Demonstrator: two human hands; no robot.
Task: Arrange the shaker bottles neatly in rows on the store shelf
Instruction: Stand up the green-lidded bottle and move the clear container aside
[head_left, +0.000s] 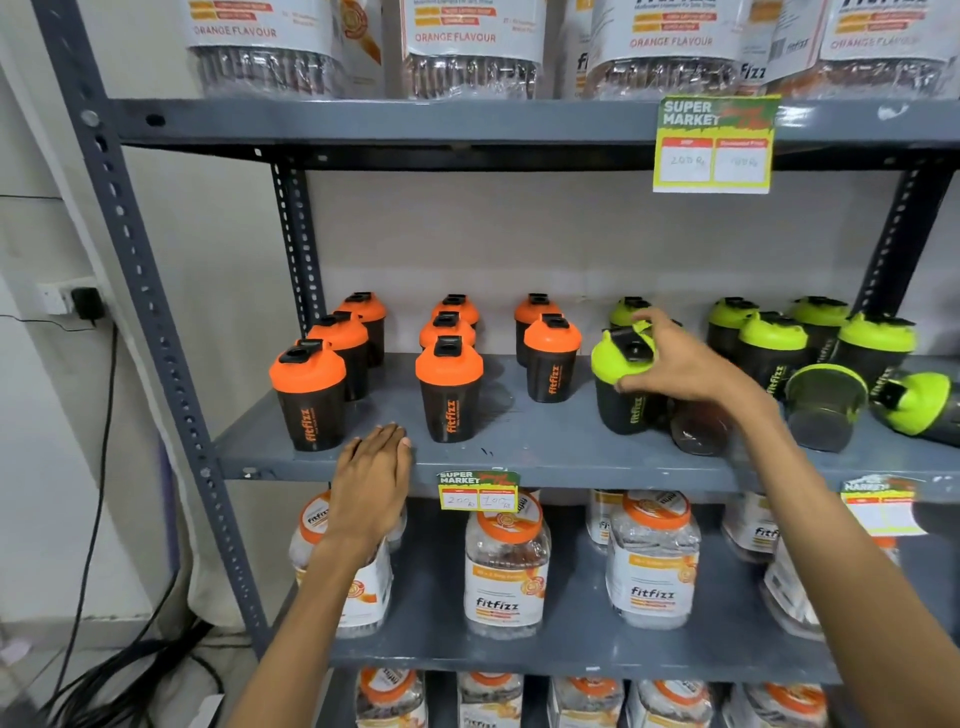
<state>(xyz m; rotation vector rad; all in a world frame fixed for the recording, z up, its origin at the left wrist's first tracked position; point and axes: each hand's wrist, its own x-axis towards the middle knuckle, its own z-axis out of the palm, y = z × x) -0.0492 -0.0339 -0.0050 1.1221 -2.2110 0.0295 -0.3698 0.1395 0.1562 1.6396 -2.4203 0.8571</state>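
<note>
Black shaker bottles stand on the grey middle shelf (519, 441). Orange-lidded shakers (449, 387) form three neat rows on the left. Green-lidded shakers (774, 348) crowd the right side, and two of them lie on their sides (826, 405) near the right edge. My right hand (680, 358) grips the lid of a tilted green-lidded shaker (621, 384) at the front. My left hand (371, 483) rests flat on the shelf's front edge, fingers together, holding nothing, just in front of the first two orange rows.
Large clear tubs with orange lids (506, 566) fill the shelf below and the shelf above. Price tags (714, 145) hang from the shelf edges. A perforated grey upright (156, 322) frames the left side, with a wall socket (70, 301) and cables beyond it.
</note>
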